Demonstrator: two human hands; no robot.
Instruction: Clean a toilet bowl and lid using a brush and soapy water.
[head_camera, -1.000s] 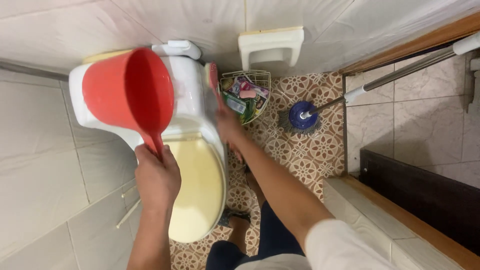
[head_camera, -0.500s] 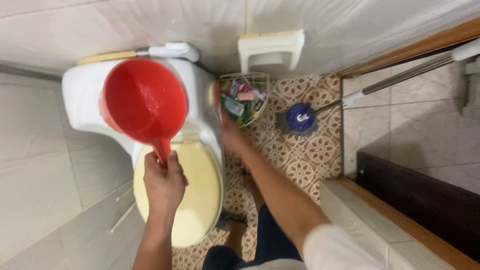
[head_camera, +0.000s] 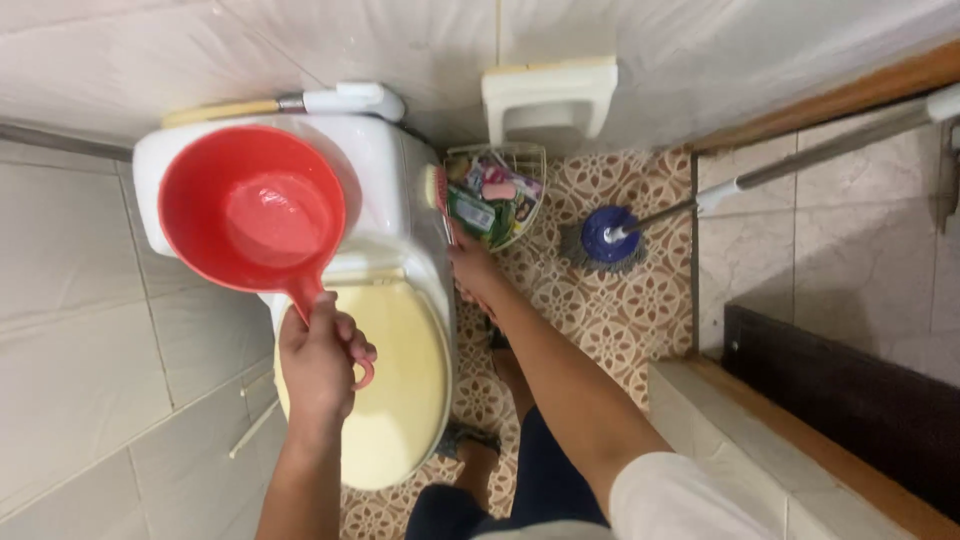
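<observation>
Red dipper (head_camera: 252, 212) sits level over the white toilet tank (head_camera: 385, 190), mouth up, a little water likely pooled in the bottom. Its handle runs down toward the person, hook end sticking out past the grip. Left hand (head_camera: 318, 362) is closed round that handle in a full fist, above the cream toilet lid (head_camera: 400, 390), which is down.

Right hand (head_camera: 472, 270) is at the right side of the tank, fingers wrapped on a slim pink brush (head_camera: 441, 195) that stands up along the tank edge; the bristle end is blurred, so exact contact with the porcelain can't be told.

To do this step well: keep the dipper flat so nothing slops before it is wanted, then tip slowly from the wrist toward the side being scrubbed, not over the back. A grip closer to the cup would give better control than one at the handle end. Short firm brush strokes, staying on the tank wall, and away from the wire basket (head_camera: 497, 190) of sachets and soap just beside it, which could catch splash.

Further out: a white wall holder (head_camera: 548, 92) above the basket, a blue mop head (head_camera: 603, 233) on the patterned floor (head_camera: 600, 310), its metal pole (head_camera: 810, 155) slanting up right, and a dark doormat (head_camera: 850, 390) past the step.
</observation>
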